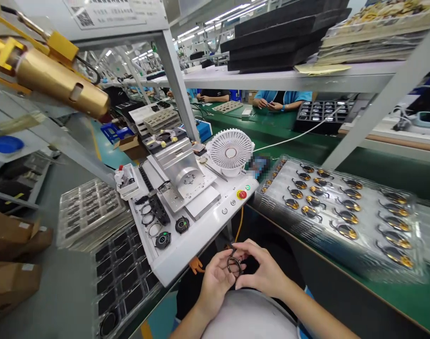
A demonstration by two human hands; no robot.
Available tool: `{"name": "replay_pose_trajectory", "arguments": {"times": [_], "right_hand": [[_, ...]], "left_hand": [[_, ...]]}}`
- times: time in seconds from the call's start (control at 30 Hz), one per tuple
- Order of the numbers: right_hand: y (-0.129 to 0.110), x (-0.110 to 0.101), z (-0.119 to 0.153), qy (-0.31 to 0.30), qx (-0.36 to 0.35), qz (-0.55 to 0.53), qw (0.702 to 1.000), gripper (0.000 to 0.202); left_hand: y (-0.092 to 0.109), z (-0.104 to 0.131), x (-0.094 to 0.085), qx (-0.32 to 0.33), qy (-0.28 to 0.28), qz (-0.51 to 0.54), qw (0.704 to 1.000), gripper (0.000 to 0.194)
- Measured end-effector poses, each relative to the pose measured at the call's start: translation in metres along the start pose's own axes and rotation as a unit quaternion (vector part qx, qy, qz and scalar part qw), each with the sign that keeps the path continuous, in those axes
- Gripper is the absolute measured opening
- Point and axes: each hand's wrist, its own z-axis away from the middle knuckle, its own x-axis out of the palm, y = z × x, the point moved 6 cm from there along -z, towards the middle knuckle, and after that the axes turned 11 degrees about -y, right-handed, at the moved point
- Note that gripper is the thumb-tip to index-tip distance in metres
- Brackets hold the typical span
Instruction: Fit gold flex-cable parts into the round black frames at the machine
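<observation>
Holding position, low centre of the head view: left hand [215, 278] and right hand [262, 270], brought together just above the lap, both pinching one small dark ring-shaped part [234, 264] between thumbs and fingertips. The part sits between the two hands, in front of the near edge of the white fixture base [187, 254]; fine detail of it is too small to tell.

On the white fixture base: a silver metal press block [181, 172] with a round recess; a red round button [241, 194] near the right corner, with a small green button [248, 187] just beside it; two round dark watch bodies [172, 232] on the near part; several loose rings [149, 219] to their left; a black strip [155, 205] beside those.

Behind the base: a small white desk fan [231, 151], facing up and toward the camera.

Right, on the green bench [394, 174]: a stack of clear blister trays [342, 212] holding rows of gold-and-black round parts.

Left, lower level: clear trays [84, 212] with dark pieces, and black compartment trays [123, 278] below them.

Upper left: a gold-coloured tool body [59, 84], hanging at a tilt.

Upper shelf [271, 75]: stacked black foam sheets [282, 35].

Far side of the bench: another person's hands [271, 104], in blue sleeves.
</observation>
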Motion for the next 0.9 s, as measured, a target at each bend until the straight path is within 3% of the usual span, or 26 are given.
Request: {"name": "replay_pose_trajectory", "arguments": {"times": [0.13, 0.23, 0.33, 0.4, 0.47, 0.57, 0.67, 0.9], "right_hand": [[-0.007, 0.003, 0.003, 0.028, -0.014, 0.036, 0.999, 0.08], [-0.018, -0.03, -0.009, -0.01, -0.015, 0.123, 0.992, 0.064], [-0.022, -0.12, -0.031, 0.054, 0.077, 0.274, 0.957, 0.024], [-0.016, -0.198, -0.045, 0.118, 0.245, 0.377, 0.885, 0.014], [-0.015, -0.263, -0.061, 0.149, 0.311, 0.407, 0.846, 0.011], [-0.009, -0.324, -0.08, 0.153, 0.374, 0.426, 0.81, 0.012], [0.002, -0.344, -0.09, 0.129, 0.399, 0.432, 0.798, 0.023], [0.013, -0.349, -0.103, 0.125, 0.376, 0.426, 0.813, 0.043]], "left_hand": [[-0.005, -0.005, -0.003, -0.003, 0.022, 0.034, 0.999, 0.055], [-0.004, -0.007, -0.009, -0.016, 0.054, 0.01, 0.998, 0.053], [-0.002, -0.004, -0.014, -0.034, 0.066, -0.024, 0.997, 0.051], [-0.001, 0.0, -0.016, -0.043, 0.064, -0.039, 0.996, 0.049], [-0.001, 0.004, -0.018, -0.043, 0.067, -0.049, 0.996, 0.048], [-0.001, 0.009, -0.021, -0.044, 0.068, -0.075, 0.994, 0.047], [0.0, 0.013, -0.022, -0.053, 0.063, -0.105, 0.991, 0.047], [0.001, 0.012, -0.014, -0.068, 0.053, -0.107, 0.99, 0.049]]}}
